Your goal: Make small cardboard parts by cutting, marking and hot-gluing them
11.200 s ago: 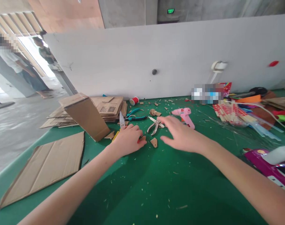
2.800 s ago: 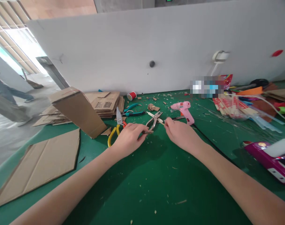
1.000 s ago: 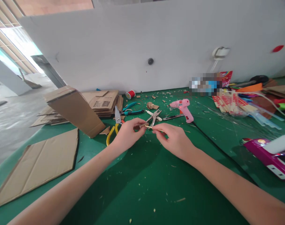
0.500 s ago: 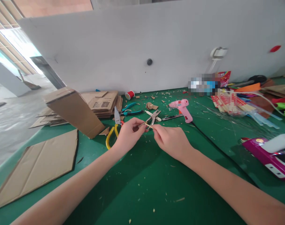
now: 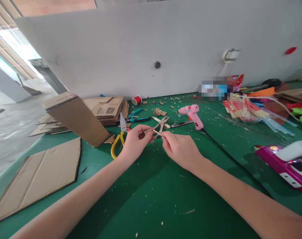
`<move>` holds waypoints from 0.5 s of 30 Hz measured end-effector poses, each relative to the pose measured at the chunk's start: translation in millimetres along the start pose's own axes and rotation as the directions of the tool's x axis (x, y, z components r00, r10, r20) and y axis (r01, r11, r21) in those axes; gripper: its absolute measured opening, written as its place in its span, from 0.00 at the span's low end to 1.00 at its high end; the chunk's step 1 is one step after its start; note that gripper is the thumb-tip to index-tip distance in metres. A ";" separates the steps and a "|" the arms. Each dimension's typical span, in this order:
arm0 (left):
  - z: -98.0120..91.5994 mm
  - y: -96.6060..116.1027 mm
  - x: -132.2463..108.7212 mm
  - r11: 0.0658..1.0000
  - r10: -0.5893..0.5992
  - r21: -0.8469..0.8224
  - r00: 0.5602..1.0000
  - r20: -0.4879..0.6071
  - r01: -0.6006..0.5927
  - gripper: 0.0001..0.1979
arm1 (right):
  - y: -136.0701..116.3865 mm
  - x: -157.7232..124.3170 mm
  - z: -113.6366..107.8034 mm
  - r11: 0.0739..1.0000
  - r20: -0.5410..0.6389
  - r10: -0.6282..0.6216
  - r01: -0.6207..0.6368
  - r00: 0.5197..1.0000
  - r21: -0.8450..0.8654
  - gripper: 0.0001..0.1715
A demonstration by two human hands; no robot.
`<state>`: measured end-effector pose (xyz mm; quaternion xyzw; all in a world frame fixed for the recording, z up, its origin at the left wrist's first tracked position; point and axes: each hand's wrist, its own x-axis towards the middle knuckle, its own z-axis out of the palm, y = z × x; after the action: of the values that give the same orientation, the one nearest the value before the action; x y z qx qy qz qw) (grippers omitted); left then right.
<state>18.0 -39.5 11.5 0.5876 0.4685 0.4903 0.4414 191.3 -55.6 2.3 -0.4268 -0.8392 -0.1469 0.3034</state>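
Note:
My right hand pinches one end of a thin wooden stick. The stick's other end reaches my left hand, whose thumb and fingers close on a small thin brown piece, mostly hidden by the fingers. Just beyond the fingertips lie silver pliers with their jaws apart, and a pale flat stick beneath them. Yellow-handled shears rest to the left of my left hand, partly covered by it. Teal-handled pliers lie behind them.
A pink glue gun and a utility knife lie right of centre. Cardboard stands and lies at left: a leaning box, a flat sheet, a stack. A red thread spool sits near the wall; a magenta device is at right.
The whole view has shifted very slightly. Both hands keep their pinching grip, and the stick's angle between them has become a little steeper.

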 end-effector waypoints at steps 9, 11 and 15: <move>1.3 -0.1 -2.4 0.999 0.018 0.040 1.000 -0.016 -0.017 0.11 | 1.1 -1.3 1.3 0.998 -0.013 -0.053 0.053 0.998 -0.033 0.14; 1.0 -1.2 -2.7 0.998 0.030 0.062 0.999 -0.013 -0.029 0.11 | 0.9 -1.2 1.2 0.997 -0.005 -0.061 0.061 0.998 -0.049 0.14; -0.1 -5.8 -4.0 0.983 0.106 0.152 0.994 -0.018 -0.102 0.10 | -1.7 -1.0 1.8 0.994 -0.007 -0.071 0.070 0.997 -0.087 0.14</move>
<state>16.9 -42.4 5.2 0.6364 0.4786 0.4836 0.3634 189.6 -56.3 0.3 -0.4090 -0.8451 -0.1958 0.2833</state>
